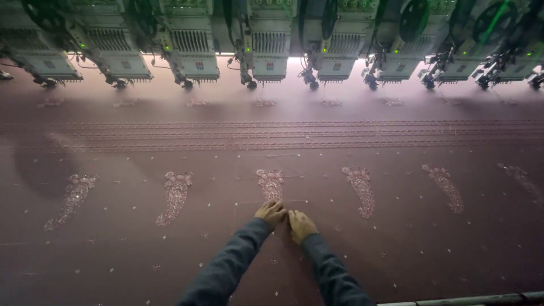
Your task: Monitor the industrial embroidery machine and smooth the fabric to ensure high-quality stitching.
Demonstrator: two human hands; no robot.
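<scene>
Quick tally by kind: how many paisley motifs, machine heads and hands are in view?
Paisley motifs on the maroon fabric, first one: 6
Embroidery machine heads, first one: 8, edge ones partly cut off
Hands, left hand and right hand: 2
Total: 16

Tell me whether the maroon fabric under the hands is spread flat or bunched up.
Spread flat: the maroon fabric lies smooth beneath the left hand and right hand, its paisley motifs undistorted.

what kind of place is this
Probably a textile embroidery workshop: a row of pale machine embroidery heads hangs over stretched maroon fabric stitched with repeated pink paisley motifs, where both hands rest.
</scene>
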